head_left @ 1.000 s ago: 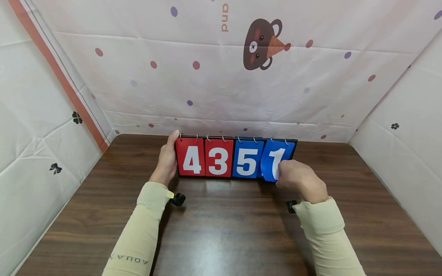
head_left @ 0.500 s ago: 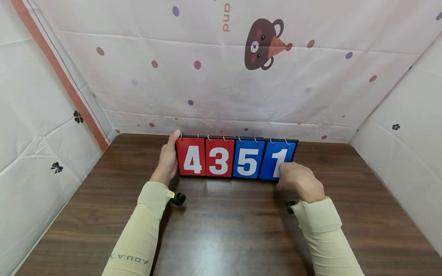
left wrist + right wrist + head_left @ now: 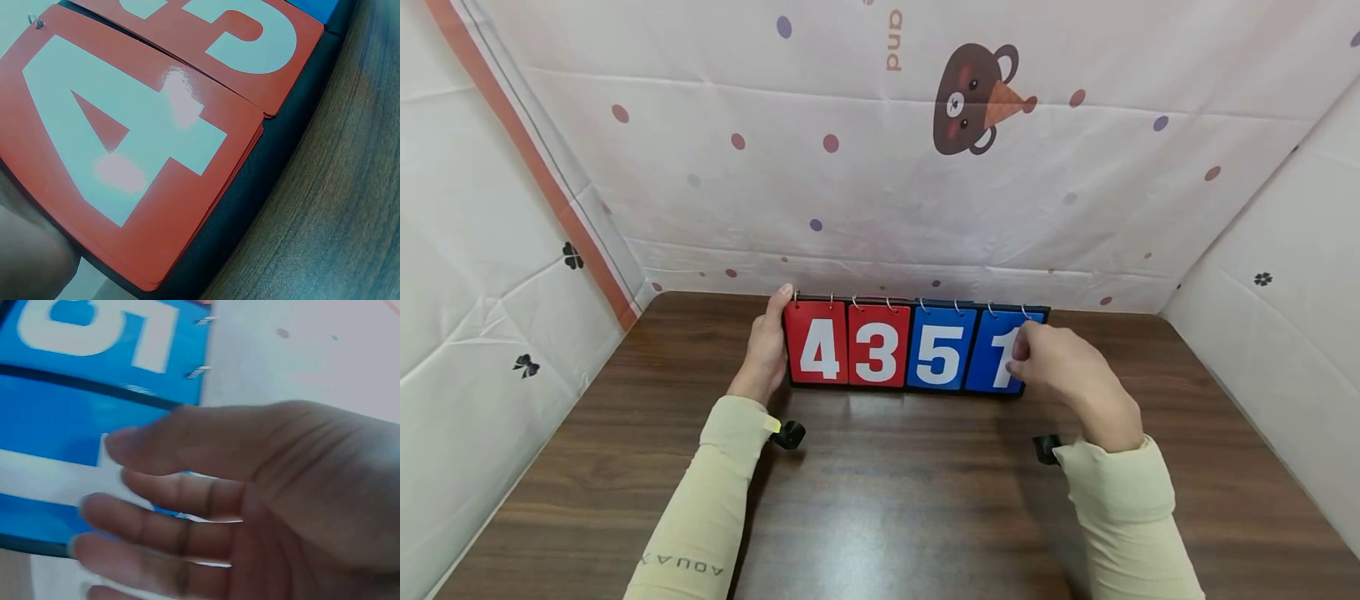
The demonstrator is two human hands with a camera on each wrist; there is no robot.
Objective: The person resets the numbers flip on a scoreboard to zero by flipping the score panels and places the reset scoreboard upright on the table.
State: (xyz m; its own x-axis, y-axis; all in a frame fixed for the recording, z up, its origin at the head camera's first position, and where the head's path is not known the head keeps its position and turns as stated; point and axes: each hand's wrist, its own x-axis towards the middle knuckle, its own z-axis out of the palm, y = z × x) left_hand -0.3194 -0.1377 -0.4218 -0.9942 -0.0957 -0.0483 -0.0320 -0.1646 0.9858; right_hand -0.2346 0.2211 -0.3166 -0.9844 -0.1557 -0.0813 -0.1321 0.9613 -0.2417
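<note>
A flip scoreboard (image 3: pixel 912 350) stands tilted back near the far edge of the table, its ringed cards reading 4 and 3 on red, 5 and 1 on blue. At its left end my left hand (image 3: pixel 763 350) grips the edge, thumb at the top corner and the other fingers hidden behind. The red 4 card (image 3: pixel 119 137) fills much of the left wrist view. My right hand (image 3: pixel 1067 367) is before the blue 1 card (image 3: pixel 992 350), covering part of the digit. Its fingers are loosely bent in the right wrist view, with nothing between thumb and fingertips.
The brown wooden table (image 3: pixel 865 508) spreads out in front of the scoreboard. Behind it rises a pale printed cloth (image 3: pixel 700 200) with dots and a bear. White cloth walls (image 3: pixel 1285 350) close off both sides.
The blue 1 card was bent in my right hand, then came down flat against the board. The right hand has since let go and moved up and right; the left hand stays put.
</note>
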